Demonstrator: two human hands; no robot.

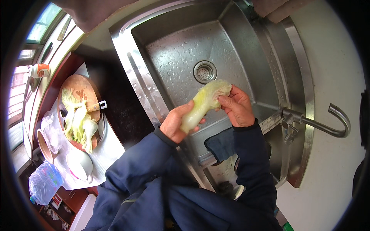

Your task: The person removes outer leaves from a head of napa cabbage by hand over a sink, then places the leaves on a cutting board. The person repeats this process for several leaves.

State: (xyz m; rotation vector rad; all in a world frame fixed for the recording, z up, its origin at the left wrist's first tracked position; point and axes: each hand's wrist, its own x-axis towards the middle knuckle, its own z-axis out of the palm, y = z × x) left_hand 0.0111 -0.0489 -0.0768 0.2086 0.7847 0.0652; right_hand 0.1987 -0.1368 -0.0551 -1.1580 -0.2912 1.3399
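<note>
A small pale head of napa cabbage [199,105] is held in both hands over the near part of a wet stainless steel sink [179,49]. My left hand [177,119] wraps round its white stem end. My right hand [237,105] pinches the crinkled leafy end between thumb and fingers. The drain strainer [204,72] lies just beyond the cabbage. Left of the sink, loose cabbage leaves [82,124] are heaped on a round wooden cutting board [78,83], beside a wooden-handled knife [96,106] whose blade is mostly hidden.
A curved metal faucet [326,127] rises at the sink's right, its spout turned away from the basin. A dark cloth [221,144] drapes over the divider by a second basin. A white pot [79,164], plastic bags [46,179] and a dark countertop [115,95] are at the left.
</note>
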